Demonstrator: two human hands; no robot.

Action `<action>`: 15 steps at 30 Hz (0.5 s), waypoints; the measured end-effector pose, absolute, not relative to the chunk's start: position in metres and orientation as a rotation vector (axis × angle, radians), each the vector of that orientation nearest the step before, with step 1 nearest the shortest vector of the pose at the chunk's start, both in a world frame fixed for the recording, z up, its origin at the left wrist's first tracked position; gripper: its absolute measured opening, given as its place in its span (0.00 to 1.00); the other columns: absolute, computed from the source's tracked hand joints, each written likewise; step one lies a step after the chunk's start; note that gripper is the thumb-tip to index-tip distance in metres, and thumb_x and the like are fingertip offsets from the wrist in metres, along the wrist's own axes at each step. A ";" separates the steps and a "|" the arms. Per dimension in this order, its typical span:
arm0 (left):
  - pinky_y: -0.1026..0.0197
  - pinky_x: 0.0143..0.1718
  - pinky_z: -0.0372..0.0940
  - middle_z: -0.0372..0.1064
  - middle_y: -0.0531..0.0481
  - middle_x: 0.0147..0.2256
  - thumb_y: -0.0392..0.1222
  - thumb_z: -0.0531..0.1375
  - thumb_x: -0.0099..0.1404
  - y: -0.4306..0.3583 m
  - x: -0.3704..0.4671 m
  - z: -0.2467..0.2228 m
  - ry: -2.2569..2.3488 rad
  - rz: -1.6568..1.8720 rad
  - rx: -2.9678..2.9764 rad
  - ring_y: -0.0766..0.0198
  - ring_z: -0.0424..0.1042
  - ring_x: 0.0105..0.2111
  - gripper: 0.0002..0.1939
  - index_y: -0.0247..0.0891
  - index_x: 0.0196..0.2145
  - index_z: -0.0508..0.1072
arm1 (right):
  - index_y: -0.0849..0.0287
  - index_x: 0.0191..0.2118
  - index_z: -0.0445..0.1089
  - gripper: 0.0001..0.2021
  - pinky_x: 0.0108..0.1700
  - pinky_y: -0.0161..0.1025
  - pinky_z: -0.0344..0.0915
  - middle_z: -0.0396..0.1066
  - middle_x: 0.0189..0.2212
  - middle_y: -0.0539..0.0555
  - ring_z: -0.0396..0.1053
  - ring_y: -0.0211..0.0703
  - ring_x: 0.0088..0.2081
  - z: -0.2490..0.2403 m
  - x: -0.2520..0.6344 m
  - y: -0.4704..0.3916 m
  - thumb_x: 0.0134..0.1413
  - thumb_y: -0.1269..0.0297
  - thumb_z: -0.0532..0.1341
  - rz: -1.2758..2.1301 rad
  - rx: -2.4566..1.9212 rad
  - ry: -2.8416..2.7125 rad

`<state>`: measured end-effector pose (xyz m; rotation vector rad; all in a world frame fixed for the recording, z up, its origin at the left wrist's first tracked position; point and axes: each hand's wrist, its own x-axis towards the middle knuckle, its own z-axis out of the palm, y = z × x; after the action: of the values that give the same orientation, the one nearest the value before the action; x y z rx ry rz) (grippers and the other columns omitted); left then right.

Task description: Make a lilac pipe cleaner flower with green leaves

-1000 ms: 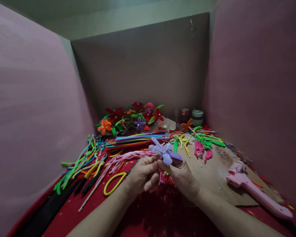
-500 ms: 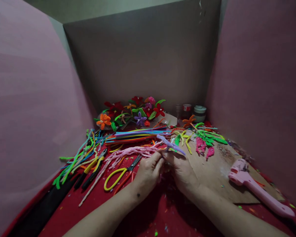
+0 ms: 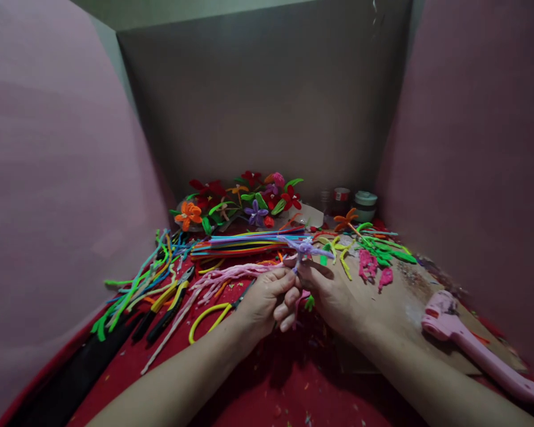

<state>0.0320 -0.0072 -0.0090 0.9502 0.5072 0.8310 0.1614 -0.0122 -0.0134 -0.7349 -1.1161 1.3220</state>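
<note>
A light purple pipe-cleaner flower (image 3: 305, 249) stands up between my hands at the middle of the view, its thin petals spread and a pale tuft at the centre. My left hand (image 3: 269, 299) is closed, thumb and fingers pinching the flower's stem just under the petals. Close against it, my right hand (image 3: 336, 296) is closed on the flower's base from the other side. Some bright pink and green fuzzy bits show below and between the hands; what they belong to is partly hidden.
Pink pipe cleaners (image 3: 231, 274), yellow-handled scissors (image 3: 210, 311) and pliers (image 3: 173, 302) lie to the left. Bundled coloured pipe cleaners (image 3: 249, 242) and finished flowers (image 3: 253, 204) sit behind. On the right, a cardboard sheet (image 3: 382, 320) bears a pink glue gun (image 3: 476, 344). Panels (image 3: 267, 107) enclose three sides.
The purple flower has turned more upright, so its pale centre now shows. My left fingers have shifted under it, and the camera view has moved slightly.
</note>
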 end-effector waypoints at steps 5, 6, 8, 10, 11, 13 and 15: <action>0.73 0.07 0.51 0.56 0.61 0.15 0.43 0.57 0.62 -0.007 0.025 -0.017 0.406 0.743 0.838 0.79 0.40 0.07 0.10 0.34 0.28 0.64 | 0.57 0.33 0.76 0.09 0.38 0.40 0.62 0.68 0.22 0.49 0.64 0.40 0.28 -0.024 0.164 -0.010 0.46 0.59 0.65 1.419 -0.625 -1.116; 0.73 0.07 0.51 0.56 0.61 0.15 0.43 0.57 0.63 -0.007 0.024 -0.019 0.387 0.733 0.824 0.79 0.40 0.07 0.10 0.34 0.28 0.64 | 0.56 0.33 0.76 0.09 0.39 0.40 0.61 0.68 0.22 0.49 0.64 0.40 0.28 -0.025 0.164 -0.010 0.46 0.59 0.65 1.432 -0.623 -1.110; 0.73 0.07 0.53 0.56 0.61 0.15 0.43 0.56 0.63 -0.007 0.023 -0.021 0.355 0.715 0.818 0.79 0.41 0.07 0.09 0.34 0.29 0.65 | 0.56 0.31 0.77 0.08 0.39 0.39 0.61 0.67 0.22 0.48 0.64 0.39 0.28 -0.025 0.165 -0.012 0.46 0.59 0.65 1.441 -0.643 -1.084; 0.72 0.08 0.55 0.57 0.60 0.16 0.43 0.55 0.64 -0.007 0.023 -0.023 0.341 0.708 0.838 0.79 0.43 0.07 0.09 0.33 0.30 0.66 | 0.57 0.29 0.76 0.07 0.35 0.37 0.61 0.66 0.21 0.48 0.63 0.37 0.27 -0.024 0.165 -0.014 0.44 0.60 0.66 1.448 -0.664 -1.044; 0.72 0.09 0.56 0.58 0.59 0.16 0.43 0.55 0.64 -0.007 0.023 -0.023 0.347 0.711 0.853 0.79 0.44 0.07 0.10 0.34 0.31 0.66 | 0.57 0.28 0.76 0.06 0.33 0.36 0.61 0.66 0.20 0.48 0.62 0.36 0.26 -0.024 0.165 -0.015 0.43 0.60 0.67 1.465 -0.665 -1.019; 0.71 0.09 0.58 0.59 0.58 0.16 0.43 0.54 0.65 -0.008 0.023 -0.023 0.373 0.720 0.889 0.78 0.47 0.07 0.09 0.34 0.32 0.66 | 0.58 0.25 0.75 0.07 0.30 0.36 0.61 0.66 0.19 0.48 0.62 0.36 0.23 -0.024 0.164 -0.018 0.43 0.60 0.67 1.517 -0.654 -0.971; 0.70 0.09 0.59 0.61 0.58 0.17 0.44 0.54 0.65 -0.010 0.024 -0.021 0.405 0.724 0.922 0.77 0.49 0.08 0.10 0.34 0.32 0.66 | 0.58 0.25 0.74 0.08 0.27 0.37 0.62 0.65 0.18 0.48 0.62 0.36 0.21 -0.024 0.162 -0.020 0.44 0.59 0.66 1.554 -0.641 -0.945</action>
<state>0.0242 -0.0095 -0.0209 0.9219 0.4054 0.7242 0.1623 -0.0201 -0.0241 -0.6408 -0.9455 1.5542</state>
